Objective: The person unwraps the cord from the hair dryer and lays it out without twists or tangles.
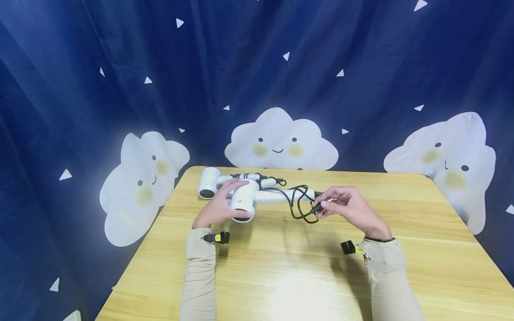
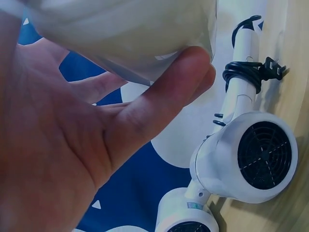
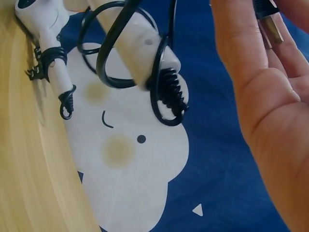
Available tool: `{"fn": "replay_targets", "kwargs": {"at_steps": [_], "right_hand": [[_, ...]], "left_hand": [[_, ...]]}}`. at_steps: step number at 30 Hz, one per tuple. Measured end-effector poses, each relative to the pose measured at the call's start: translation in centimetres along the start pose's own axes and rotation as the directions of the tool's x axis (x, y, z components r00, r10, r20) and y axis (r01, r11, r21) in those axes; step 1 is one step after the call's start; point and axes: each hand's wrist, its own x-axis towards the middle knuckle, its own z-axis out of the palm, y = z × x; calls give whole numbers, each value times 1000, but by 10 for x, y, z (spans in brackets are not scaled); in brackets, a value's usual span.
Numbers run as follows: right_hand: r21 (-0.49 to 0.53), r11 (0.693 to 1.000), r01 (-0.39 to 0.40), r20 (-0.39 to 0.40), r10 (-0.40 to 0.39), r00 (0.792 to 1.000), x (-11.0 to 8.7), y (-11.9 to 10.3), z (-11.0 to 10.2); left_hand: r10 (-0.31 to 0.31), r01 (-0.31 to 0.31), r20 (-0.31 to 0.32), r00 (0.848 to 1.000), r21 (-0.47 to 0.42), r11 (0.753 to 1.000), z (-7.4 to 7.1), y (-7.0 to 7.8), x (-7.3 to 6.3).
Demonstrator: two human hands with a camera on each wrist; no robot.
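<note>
My left hand (image 1: 214,209) grips the barrel of a white hair dryer (image 1: 246,196), thumb at the lower front and fingers over the top. Its handle points right, above the table. Black cord (image 1: 300,209) hangs in loose loops near the handle's end. Between thumb and fingers, my right hand (image 1: 355,209) pinches the black plug (image 1: 317,207) of that cord. In the right wrist view a metal prong of the plug (image 3: 273,29) shows, and a coiled strain relief (image 3: 170,92) ends the handle. The left wrist view shows the barrel (image 2: 125,38) close up.
Behind the held dryer, another white hair dryer (image 1: 209,180) lies on the wooden table (image 1: 281,254), black cord wrapped round its handle. A further white dryer (image 2: 178,208) shows partly in the left wrist view. A blue curtain (image 1: 249,67) with white clouds hangs behind the table.
</note>
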Motion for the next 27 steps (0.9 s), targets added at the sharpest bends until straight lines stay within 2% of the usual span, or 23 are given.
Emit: {"fn": "replay_targets", "kwargs": {"at_steps": [7,12,15,22,27], "right_hand": [[13,1000,-27,148,25,989,2,6,-1],[-4,999,-32,292,32,956,3,15,-4],[-21,999,-48,351,52,935,3,18,-4],[-54,996,-76,427,92,900,2,24,-4],[-113,991,-70,407,110,907,2,28,-6]], "left_hand": [[26,-26,-6,1000,-30,999,-4,1,-1],[27,-27,-11,1000,-38,999,-4,1,-2],[24,-25,-16,1000,-41,999,-4,1,-2],[23,-24,-25,999,-44,999,-6,1,-2],[17,-18,-28,999,-48,999,-7,2,-4]]}}
